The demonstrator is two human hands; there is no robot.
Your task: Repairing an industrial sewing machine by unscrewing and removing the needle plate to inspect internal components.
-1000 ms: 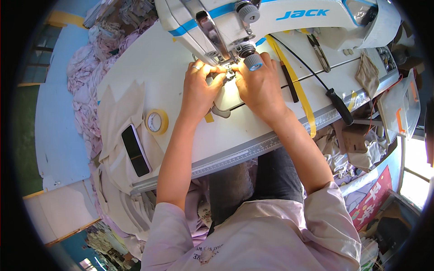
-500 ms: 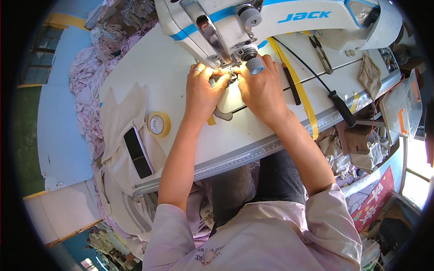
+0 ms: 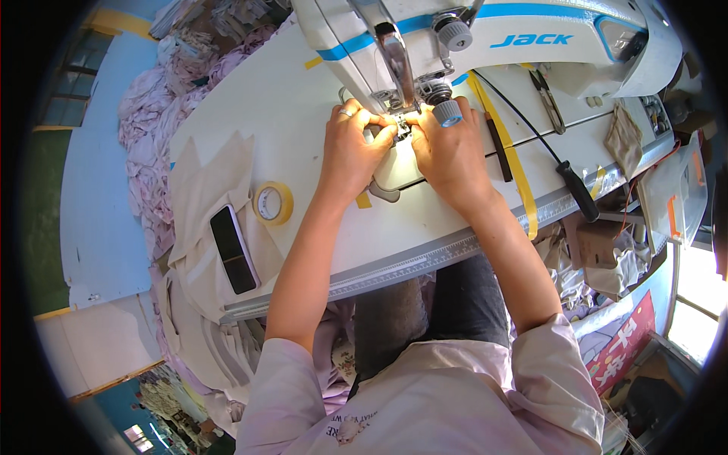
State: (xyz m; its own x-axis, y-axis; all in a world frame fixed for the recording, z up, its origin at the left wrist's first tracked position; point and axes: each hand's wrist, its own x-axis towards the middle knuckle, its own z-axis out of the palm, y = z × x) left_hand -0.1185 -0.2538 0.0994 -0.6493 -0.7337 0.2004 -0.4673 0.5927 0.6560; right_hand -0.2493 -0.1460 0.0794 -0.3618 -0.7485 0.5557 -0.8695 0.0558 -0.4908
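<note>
White sewing machine [image 3: 523, 53], one, over one left hand [image 3: 353, 149] and one right hand [image 3: 453, 154], fingers [image 3: 385, 137] curled, grip unclear, plus one phone [image 3: 233, 249]

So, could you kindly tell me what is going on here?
A person is at a white sewing machine, left hand and right hand close together by its lit presser foot. Anything held there is too small to tell. To the left, a phone lies on pale fabric, beside a roll of yellow tape.
</note>
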